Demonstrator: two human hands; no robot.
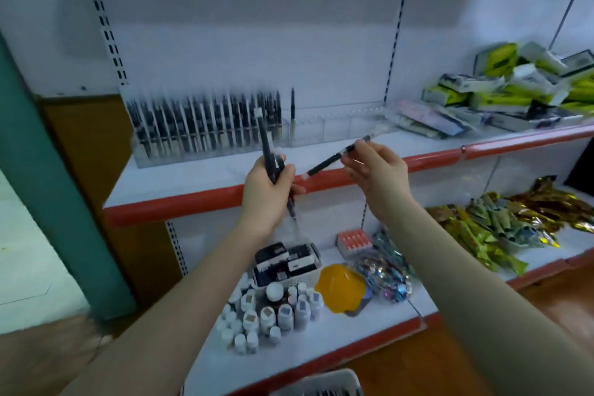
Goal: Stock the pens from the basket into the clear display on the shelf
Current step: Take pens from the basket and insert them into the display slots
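Note:
My left hand (268, 185) grips a small bunch of black pens (266, 145), held roughly upright in front of the red shelf edge. My right hand (376, 167) pinches a single black pen (331, 161) that lies slanted, its clear tip pointing up and right. The clear display (321, 130) stands on the upper shelf; its left half is packed with upright black pens (205, 125), one lone pen (292, 104) stands just right of them, and the right compartments look empty. The white basket (331, 384) shows at the bottom edge.
Green-and-white boxes (514, 80) are piled at the right of the upper shelf (193, 178). On the lower shelf sit small white bottles (266, 312), a white bin of ink boxes (286, 262), a yellow item (340, 286) and foil packets (501, 228). A green post (48, 170) stands at left.

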